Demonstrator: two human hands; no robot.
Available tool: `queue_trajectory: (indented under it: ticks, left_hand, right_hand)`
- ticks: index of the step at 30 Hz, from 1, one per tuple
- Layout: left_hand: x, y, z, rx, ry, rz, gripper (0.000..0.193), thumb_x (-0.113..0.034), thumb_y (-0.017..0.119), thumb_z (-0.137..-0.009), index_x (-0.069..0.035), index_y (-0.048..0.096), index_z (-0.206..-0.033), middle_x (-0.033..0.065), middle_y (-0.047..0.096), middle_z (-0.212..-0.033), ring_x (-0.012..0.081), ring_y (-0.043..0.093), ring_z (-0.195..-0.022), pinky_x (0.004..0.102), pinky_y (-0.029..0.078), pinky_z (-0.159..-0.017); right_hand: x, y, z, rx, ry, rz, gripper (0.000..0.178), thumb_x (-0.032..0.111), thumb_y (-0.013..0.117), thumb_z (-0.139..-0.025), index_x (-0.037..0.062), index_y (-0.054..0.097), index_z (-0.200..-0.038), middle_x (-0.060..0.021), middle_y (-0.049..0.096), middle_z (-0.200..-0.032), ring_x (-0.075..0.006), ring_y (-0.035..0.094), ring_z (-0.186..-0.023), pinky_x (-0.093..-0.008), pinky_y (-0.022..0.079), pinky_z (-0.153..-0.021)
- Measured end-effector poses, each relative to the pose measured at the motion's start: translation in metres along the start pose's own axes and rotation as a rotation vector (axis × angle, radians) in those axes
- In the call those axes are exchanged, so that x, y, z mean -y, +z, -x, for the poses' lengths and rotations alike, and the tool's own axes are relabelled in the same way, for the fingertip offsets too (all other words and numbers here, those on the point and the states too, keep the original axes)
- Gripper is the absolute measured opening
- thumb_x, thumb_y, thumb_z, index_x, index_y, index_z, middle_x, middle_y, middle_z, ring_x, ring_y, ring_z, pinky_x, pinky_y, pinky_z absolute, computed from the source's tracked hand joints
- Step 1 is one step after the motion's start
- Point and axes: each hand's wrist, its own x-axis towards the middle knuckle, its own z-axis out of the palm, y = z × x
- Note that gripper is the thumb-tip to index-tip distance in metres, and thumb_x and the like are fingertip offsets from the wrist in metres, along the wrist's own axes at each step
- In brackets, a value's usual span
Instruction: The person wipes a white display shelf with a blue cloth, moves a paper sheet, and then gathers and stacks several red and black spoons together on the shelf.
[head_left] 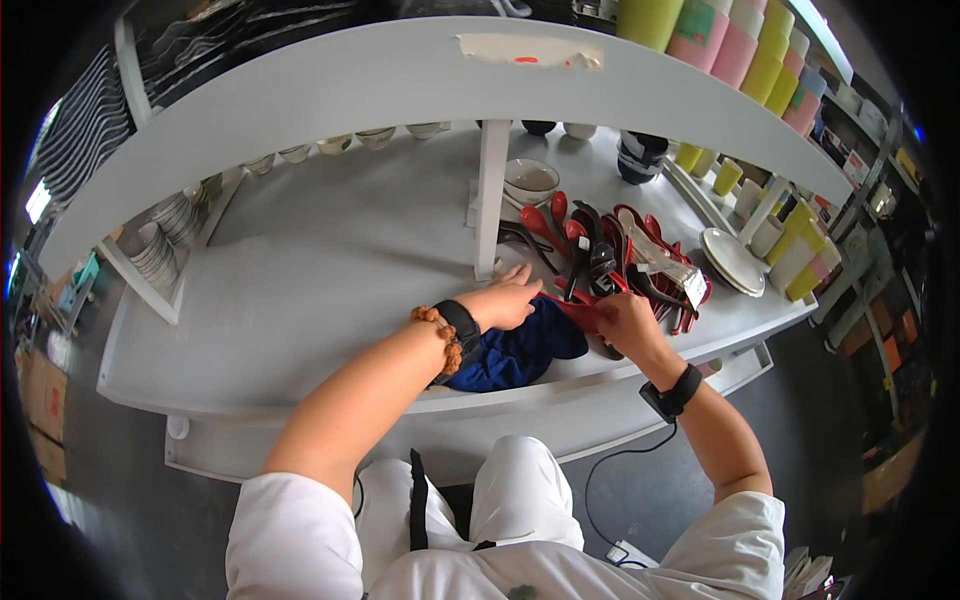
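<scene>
My right hand point(628, 326) is closed round a red spoon point(578, 313) at the front edge of the pile. That spoon reaches left over a dark blue cloth point(515, 352), which lies bunched at the shelf's front edge. Just above the cloth is my left hand point(508, 299), its fingers stretched out toward the spoon's far end. Whether they touch the spoon I cannot tell. Beyond my hands lies a loose heap of red and black spoons point(600, 245), with a clear plastic bag point(665, 268) among them.
A white upright post point(490, 200) stands behind my left hand. A round bowl point(531, 180) sits behind the spoons, and white plates point(733, 262) are stacked to their right. Yellow-green cups point(800, 235) line the right end. Overhead crosses a curved white shelf edge point(330, 95).
</scene>
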Motion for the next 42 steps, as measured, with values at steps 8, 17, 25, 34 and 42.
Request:
queue_trajectory:
  ticks: [8, 17, 25, 34, 42]
  left_hand:
    - [0.009, -0.024, 0.035, -0.359, 0.147, 0.178, 0.017, -0.016, 0.061, -0.086, -0.004, 0.066, -0.096, 0.0151, 0.061, -0.088, 0.0339, 0.058, -0.087, 0.0416, 0.047, -0.077]
    - [0.059, -0.101, 0.202, -0.224, -0.419, 0.357, 0.018, -0.014, 0.059, -0.092, 0.001, 0.066, -0.098, 0.0065, 0.066, -0.078, 0.0141, 0.061, -0.072, 0.0308, 0.048, -0.065]
    - [0.173, -0.098, 0.304, -0.584, -0.820, 0.546, 0.021, -0.016, 0.057, -0.091, 0.004, 0.065, -0.089, 0.0044, 0.063, -0.070, 0.0128, 0.061, -0.061, 0.0269, 0.050, -0.057]
    - [0.202, -0.102, 0.335, -0.635, -1.040, -0.081, 0.025, -0.016, 0.052, -0.090, 0.001, 0.066, -0.079, 0.0201, 0.066, -0.073, 0.0372, 0.066, -0.071, 0.0444, 0.051, -0.066]
    - [0.181, -0.114, 0.336, -0.540, -1.172, -0.100, 0.021, -0.018, 0.059, -0.085, -0.001, 0.069, -0.089, 0.0218, 0.067, -0.083, 0.0371, 0.065, -0.082, 0.0426, 0.052, -0.074]
  right_hand:
    - [0.033, -0.013, 0.000, -0.189, -0.239, -0.003, 0.023, -0.003, 0.061, -0.070, -0.0021, 0.069, -0.092, -0.0182, 0.062, -0.082, -0.0334, 0.061, -0.074, -0.0339, 0.051, -0.068]
    - [0.074, 0.038, 0.004, -0.055, -0.247, -0.202, 0.032, 0.018, 0.077, -0.075, -0.0014, 0.067, -0.098, -0.0116, 0.062, -0.084, -0.0180, 0.060, -0.059, -0.0276, 0.049, -0.055]
    - [0.048, 0.044, -0.007, -0.123, -0.324, 0.001, 0.011, 0.004, 0.065, -0.079, -0.0008, 0.066, -0.088, -0.0161, 0.062, -0.084, -0.0313, 0.063, -0.073, -0.0354, 0.052, -0.067]
    - [0.026, 0.037, -0.027, 0.128, -0.313, 0.572, 0.026, -0.002, 0.052, -0.078, 0.0037, 0.061, -0.102, -0.0177, 0.061, -0.091, -0.0341, 0.062, -0.089, -0.0402, 0.052, -0.079]
    - [0.029, 0.023, -0.052, 0.278, -0.312, 0.673, 0.043, -0.005, 0.055, -0.076, 0.0089, 0.060, -0.116, -0.0183, 0.059, -0.093, -0.0351, 0.063, -0.087, -0.0398, 0.052, -0.080]
